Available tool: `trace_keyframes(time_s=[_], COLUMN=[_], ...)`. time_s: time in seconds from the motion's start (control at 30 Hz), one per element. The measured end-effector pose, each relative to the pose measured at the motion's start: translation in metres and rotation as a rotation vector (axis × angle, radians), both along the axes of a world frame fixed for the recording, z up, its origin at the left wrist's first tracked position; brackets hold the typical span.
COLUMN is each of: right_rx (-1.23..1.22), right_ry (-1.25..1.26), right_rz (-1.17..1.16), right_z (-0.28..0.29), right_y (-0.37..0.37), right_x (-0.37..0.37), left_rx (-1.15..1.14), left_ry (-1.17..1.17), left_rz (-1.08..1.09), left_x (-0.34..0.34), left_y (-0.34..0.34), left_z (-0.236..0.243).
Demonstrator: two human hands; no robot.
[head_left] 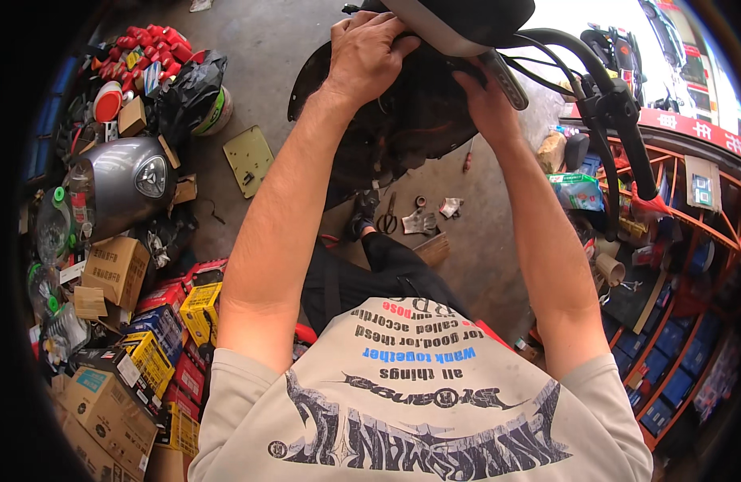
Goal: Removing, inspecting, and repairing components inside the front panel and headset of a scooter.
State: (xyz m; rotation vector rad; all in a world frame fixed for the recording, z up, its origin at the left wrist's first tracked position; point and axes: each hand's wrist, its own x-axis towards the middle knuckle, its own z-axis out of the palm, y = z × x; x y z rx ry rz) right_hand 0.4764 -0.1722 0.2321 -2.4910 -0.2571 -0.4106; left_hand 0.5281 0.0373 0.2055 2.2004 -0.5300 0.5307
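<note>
Here, black panel (423, 104) between left grip (369, 58) and right grip (491, 104), clasped or loose unclear for both.

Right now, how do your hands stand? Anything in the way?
Left hand at black panel; right hand there too, partly behind grey trim; handlebar close on the right.

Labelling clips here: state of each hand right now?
Left hand: fingers bent at the black panel; grip cannot be told.
Right hand: by the panel's right side, partly hidden; cannot tell.

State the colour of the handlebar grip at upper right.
Black; the handlebar grip shows in the head view, the only one.
</note>
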Motion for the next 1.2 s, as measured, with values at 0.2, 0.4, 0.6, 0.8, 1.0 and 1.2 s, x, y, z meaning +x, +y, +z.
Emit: trace_keyframes(time_s=[0.2,0.4,0.6,0.8,1.0,1.2], right_rx=[0.032,-0.094,-0.163,-0.095,-0.008,-0.067], right_ry=[0.080,0.071,0.072,0.154,0.217,0.133], right_rz=[0.002,-0.009,-0.036,0.001,0.007,-0.095], right_z=[0.005,-0.002,-0.007,0.000,0.007,0.019], right_y=[0.003,-0.006,-0.006,-0.007,0.000,0.028], right_x=[-0.001,0.001,0.006,0.011,0.006,-0.006], left_rx=[-0.052,0.061,0.138,0.233,0.180,0.146], left_ry=[-0.049,-0.039,-0.050,-0.083,-0.100,-0.098], left_rz=[-0.061,-0.163,-0.200,-0.218,-0.230,-0.209], left_x=[0.006,0.010,0.013,0.019,0.021,0.017], left_y=[0.005,0.011,0.019,0.019,0.020,0.019], left_z=[0.001,0.007,0.007,0.011,0.003,0.002])
